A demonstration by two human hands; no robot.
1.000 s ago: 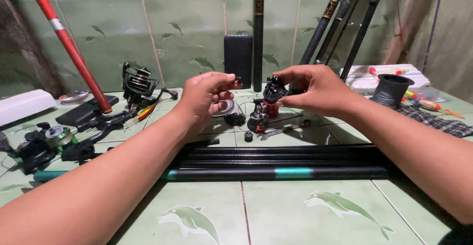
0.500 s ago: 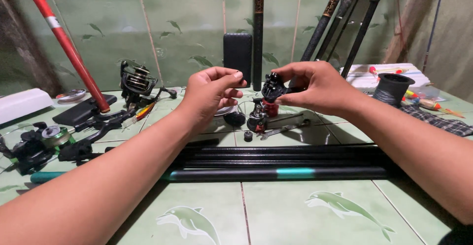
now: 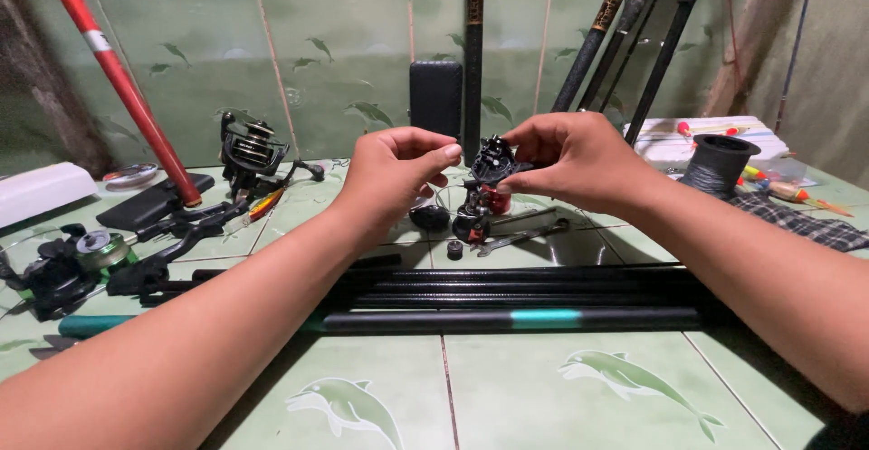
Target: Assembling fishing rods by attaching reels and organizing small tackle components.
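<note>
Right hand: my right hand (image 3: 572,156) pinches a small black reel part (image 3: 494,157) between thumb and fingers, held up at eye line so its face shows.
Left hand: my left hand (image 3: 398,167) is curled shut, thumb against fingertips, just at 9 o'clock of the part and not touching it. Whether it nips something tiny I cannot tell.
Hands: near each other, a narrow gap between them.
Part: hard, dark, ribbed plastic or metal, irregular outline; in the air, above the reel body.
Reel body: the black and red reel body (image 3: 477,212) stands on the tile at 6 o'clock of the part, opened side up, it seems.
Loose bits: a round black knob (image 3: 429,217) and a small cap (image 3: 454,250) lie beside it; a grey wrench (image 3: 520,235) at its 4 o'clock, all within reach.
Rods: dark glossy rods (image 3: 507,298) lie crosswise nearer me, one with a teal band.
Surface: glazed green tile (image 3: 543,396), smooth, dolphin pattern.
Far left: a spinning reel (image 3: 252,149) upright at 10 o'clock; red pole (image 3: 122,83) leaning on the wall.
Far right: a dark line spool (image 3: 717,164) at 2 o'clock.
</note>
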